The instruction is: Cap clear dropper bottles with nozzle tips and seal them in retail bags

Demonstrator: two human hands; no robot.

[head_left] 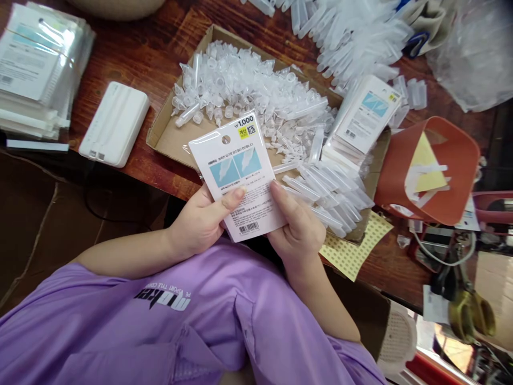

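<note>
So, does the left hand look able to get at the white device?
Probably yes, if the left hand lets go of the card, which the right hand also grips. The box sits close to the white device, but the near side looks open.

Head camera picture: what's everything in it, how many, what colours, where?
Wooden table: 1, reddish-brown, under tray
Printed package: 1, white, in both hands
Cardboard tray: 1, brown, centre
Nozzle tips: many, clear, in tray
Tubes: many, clear, in and behind tray
Package stacks: 2, white, far left, and on tray
Power bank: 1, white, left
Bin: 1, orange, right
Dotted sheet: 1, yellow, right
Plastic bag: 1, clear, top right
Scissors: 1, gold-handled, lower right
Clutter: uncounted, mixed colours, right edge
Clothing: purple, bottom
Left hand: 1, bare, on package
Right hand: 1, bare, on package
</note>
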